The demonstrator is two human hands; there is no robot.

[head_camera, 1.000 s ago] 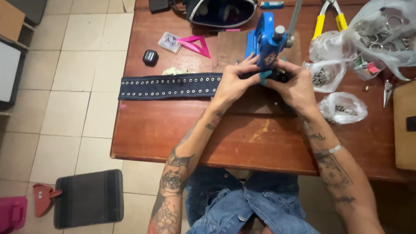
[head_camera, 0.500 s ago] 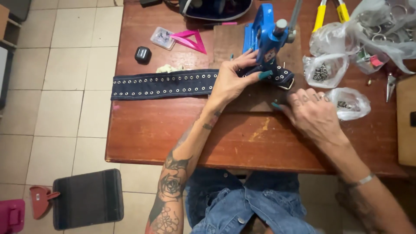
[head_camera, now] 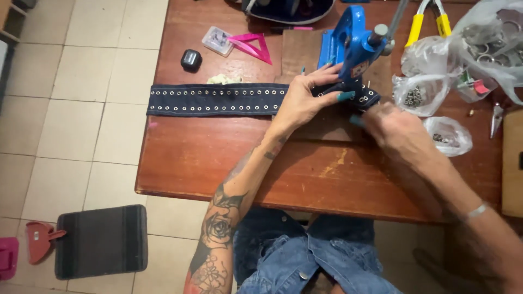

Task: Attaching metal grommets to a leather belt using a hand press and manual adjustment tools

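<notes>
A long dark blue strap [head_camera: 218, 99] studded with rows of metal eyelets lies across the wooden table [head_camera: 229, 158]. Its right end passes under a blue hand press [head_camera: 354, 46]. My left hand [head_camera: 308, 98] lies flat on the strap just left of the press, fingers spread, holding it down. My right hand [head_camera: 395, 130] is blurred, just right of the press base near the strap's end; whether it holds anything is not visible.
Clear bags of metal eyelets [head_camera: 415, 93] and rings [head_camera: 449, 135] sit right of the press. Yellow-handled pliers [head_camera: 427, 22], a pink triangle ruler [head_camera: 250, 44], a small clear box [head_camera: 217, 41] and a black lump [head_camera: 191, 59] lie at the back. A dark mat [head_camera: 101, 239] is on the tiled floor.
My right hand left the press, swung out toward the bag at the right, then came back toward the strap's end. My left hand stayed on the strap. The camera view shifted.
</notes>
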